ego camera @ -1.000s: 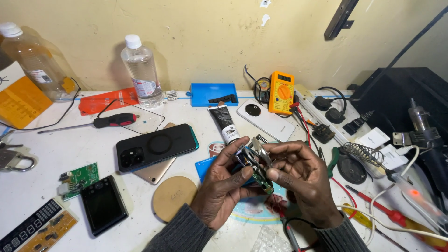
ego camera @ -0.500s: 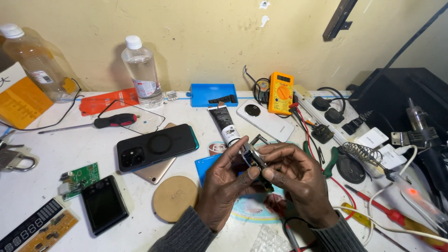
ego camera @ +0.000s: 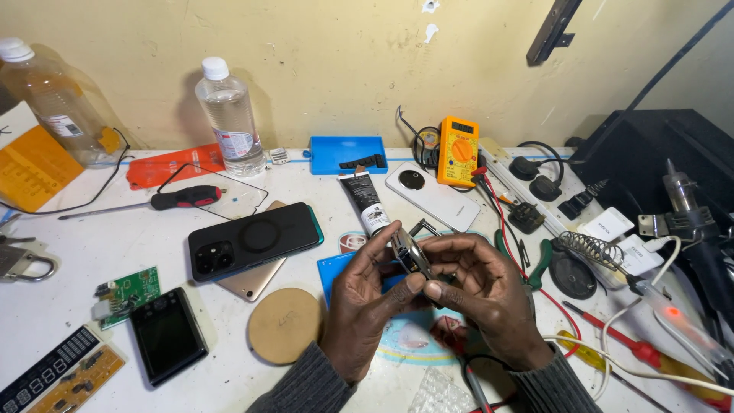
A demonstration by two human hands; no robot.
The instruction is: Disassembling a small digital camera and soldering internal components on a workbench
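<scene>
Metal and dark plastic, that's about all I can make out of the small phone part (ego camera: 410, 256) pinched up between both hands over the bench. The left hand (ego camera: 367, 306) grips it from below and the side with thumb and forefinger, the right hand (ego camera: 482, 294) closes on it from the other side, fingertips curled in, so both are clenched on the same piece and neither is loose. It sits tilted, edge-on to the camera, so I can't tell exactly what it is, maybe a small frame or camera module. Looks to me like the inspect-and-fiddle stage: lining something up or prying at an edge, with no tool in hand. Whatever comes next probably wants a steady pinch and a fine fingertip push rather than force, since the piece is tiny and could slip. Right under the hands is a blue work mat (ego camera: 344, 268), and just beyond the left fingertips lies a black and white tube (ego camera: 365, 200). Left of the left hand sit a round cork-coloured disc (ego camera: 284, 325) and a black phone (ego camera: 252, 239) stacked on another phone. Right of the right hand are green-handled pliers (ego camera: 539, 264). Further back stands a yellow multimeter (ego camera: 457, 151), with a clear plastic bottle (ego camera: 228, 118) off to the far left.
</scene>
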